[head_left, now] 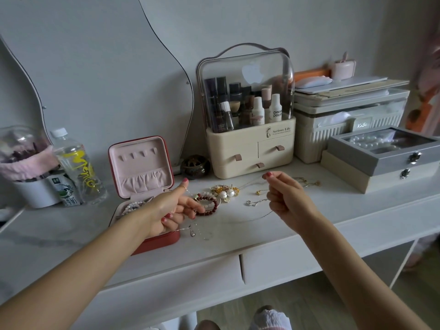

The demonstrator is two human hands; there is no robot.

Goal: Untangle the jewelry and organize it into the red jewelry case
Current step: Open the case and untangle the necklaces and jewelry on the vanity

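Left hand (171,210) and right hand (284,194), apart, each pinch one thin silver chain necklace (250,219); one open red jewelry case (142,184); two beaded bracelets (208,202).

One view only, and it is sitting on the person's head, looking forward and tilting down across the worktop (273,236). The wide lens is bending the edges, so the mirror (95,79) on the far left and the wall are curving away. Both forearms are reaching in from the bottom corners, close to the lens. The worktop's front edge is running across the lower middle, with the floor showing underneath, near the person's feet.
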